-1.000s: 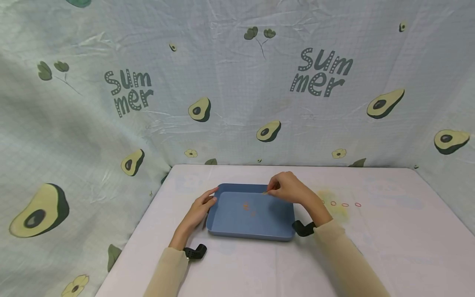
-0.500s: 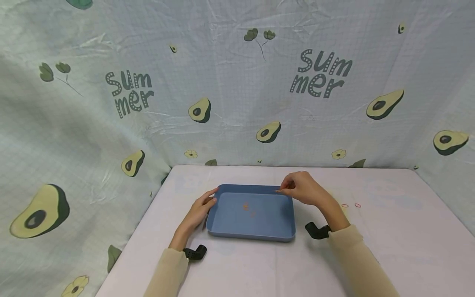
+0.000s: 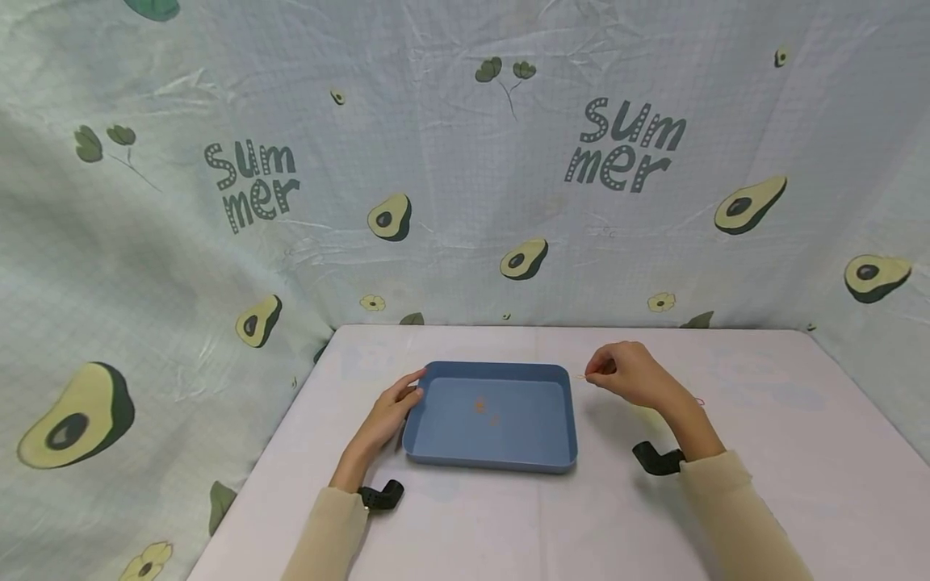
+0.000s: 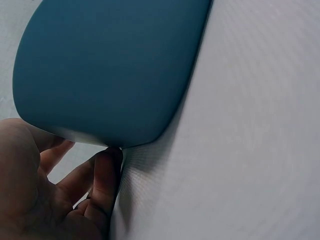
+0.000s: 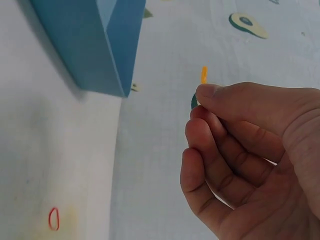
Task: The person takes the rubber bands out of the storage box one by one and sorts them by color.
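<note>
Right hand (image 3: 628, 375) aloft; left (image 3: 385, 413) against tray (image 3: 534, 428)

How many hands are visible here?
2: the left hand touches the blue tray at its left edge; the right hand, beyond the tray's right edge, pinches a thin orange piece.

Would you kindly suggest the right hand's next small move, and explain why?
Probably lower the orange piece onto the table near the red loop: the right hand pinches it beyond the blue tray, having moved rightward from over that tray.

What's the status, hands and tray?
Left hand touching blue tray, left side. Right hand pinching thin orange item beyond its right edge. No obstruction visible.
</note>
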### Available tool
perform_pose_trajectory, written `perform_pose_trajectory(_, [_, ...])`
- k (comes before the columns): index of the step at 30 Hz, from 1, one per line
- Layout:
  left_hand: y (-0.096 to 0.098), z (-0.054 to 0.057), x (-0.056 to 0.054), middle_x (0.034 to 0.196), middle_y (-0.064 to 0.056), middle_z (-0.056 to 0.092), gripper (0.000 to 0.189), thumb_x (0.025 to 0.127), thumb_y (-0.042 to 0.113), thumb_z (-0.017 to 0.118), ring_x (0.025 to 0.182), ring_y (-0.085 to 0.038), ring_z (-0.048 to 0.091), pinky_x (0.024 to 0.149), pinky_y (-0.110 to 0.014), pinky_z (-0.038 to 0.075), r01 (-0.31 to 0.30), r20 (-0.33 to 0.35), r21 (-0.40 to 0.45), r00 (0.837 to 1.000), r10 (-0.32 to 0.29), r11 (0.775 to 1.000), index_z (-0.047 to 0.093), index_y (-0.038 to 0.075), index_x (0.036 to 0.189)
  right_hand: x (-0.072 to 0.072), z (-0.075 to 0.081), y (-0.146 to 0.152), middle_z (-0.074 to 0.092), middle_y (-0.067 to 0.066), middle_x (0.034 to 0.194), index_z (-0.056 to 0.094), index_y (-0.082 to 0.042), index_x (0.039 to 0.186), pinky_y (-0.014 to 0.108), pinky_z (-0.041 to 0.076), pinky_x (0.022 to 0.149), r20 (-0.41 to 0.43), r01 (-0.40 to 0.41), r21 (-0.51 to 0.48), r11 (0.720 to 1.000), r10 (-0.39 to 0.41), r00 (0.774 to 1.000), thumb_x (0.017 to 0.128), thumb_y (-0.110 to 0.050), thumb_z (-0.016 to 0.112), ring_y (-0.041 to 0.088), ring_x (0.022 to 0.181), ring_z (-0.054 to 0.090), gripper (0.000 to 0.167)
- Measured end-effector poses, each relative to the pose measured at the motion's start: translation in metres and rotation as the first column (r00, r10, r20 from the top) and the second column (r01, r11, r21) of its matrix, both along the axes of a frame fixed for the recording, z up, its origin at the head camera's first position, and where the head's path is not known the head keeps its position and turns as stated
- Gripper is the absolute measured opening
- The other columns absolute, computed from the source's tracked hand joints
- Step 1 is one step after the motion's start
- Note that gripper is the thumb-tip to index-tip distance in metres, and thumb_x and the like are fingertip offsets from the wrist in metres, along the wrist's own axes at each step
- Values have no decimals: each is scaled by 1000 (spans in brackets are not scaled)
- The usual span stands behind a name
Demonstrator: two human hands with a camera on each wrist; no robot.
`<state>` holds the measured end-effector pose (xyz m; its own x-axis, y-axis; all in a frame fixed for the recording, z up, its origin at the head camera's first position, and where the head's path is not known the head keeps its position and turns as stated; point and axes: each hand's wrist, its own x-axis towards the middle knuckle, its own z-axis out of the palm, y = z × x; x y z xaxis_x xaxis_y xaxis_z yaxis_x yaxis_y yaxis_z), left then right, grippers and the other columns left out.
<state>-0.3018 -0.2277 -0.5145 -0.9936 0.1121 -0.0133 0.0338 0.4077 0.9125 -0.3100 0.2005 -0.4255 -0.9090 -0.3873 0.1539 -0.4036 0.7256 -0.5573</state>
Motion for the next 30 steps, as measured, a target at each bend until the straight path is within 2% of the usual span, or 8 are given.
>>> perform_pose_trajectory(6, [-1, 0, 0, 162, -15, 44, 48, 110, 29, 52, 150, -38, 41, 120, -60, 36, 6, -4, -11, 1000, -6, 1000, 45, 27, 158, 2, -7, 15, 75, 9, 85, 77, -1, 94, 27, 51, 61, 37, 14, 10, 1000, -15, 999, 93, -9, 73, 12, 70, 60, 8])
perform_pose_trajectory(13, [-1, 1, 0, 163, -13, 43, 48, 110, 31, 51, 152, -37, 39, 121, -60, 34, 18, -4, -5, 1000, -18, 1000, 46, 29, 157, 9, -16, 32, 74, 2, 85, 77, -6, 91, 28, 50, 67, 29, 29, 33, 999, -30, 999, 92, -10, 75, 10, 75, 61, 5])
perform_pose_trajectory(18, [-1, 1, -1, 164, -16, 42, 48, 110, 29, 50, 152, -39, 38, 121, -60, 34, 30, -6, -11, 1000, -30, 1000, 44, 26, 158, 11, -26, 45, 72, 0, 83, 77, -6, 90, 28, 49, 66, 41, 46, 42, 998, -48, 998, 91, -11, 76, 11, 75, 59, 6])
perform_pose_trajectory(23, [-1, 0, 0, 163, -15, 43, 48, 110, 30, 51, 151, -38, 40, 120, -60, 35, 22, -1, -17, 1000, -22, 1000, 45, 28, 158, 11, -34, 56, 72, -1, 82, 77, -6, 88, 27, 48, 65, 33, 53, 54, 997, -55, 998, 91, -13, 77, 10, 74, 58, 8])
perform_pose_trajectory(30, [-2, -1, -1, 163, -12, 44, 47, 110, 31, 52, 151, -36, 40, 121, -60, 34, 17, 0, -4, 1000, -17, 1000, 46, 30, 157, 11, -44, 65, 72, 0, 82, 77, -5, 89, 28, 47, 65, 84, 71, 68, 995, -77, 993, 91, -13, 76, 12, 74, 57, 9])
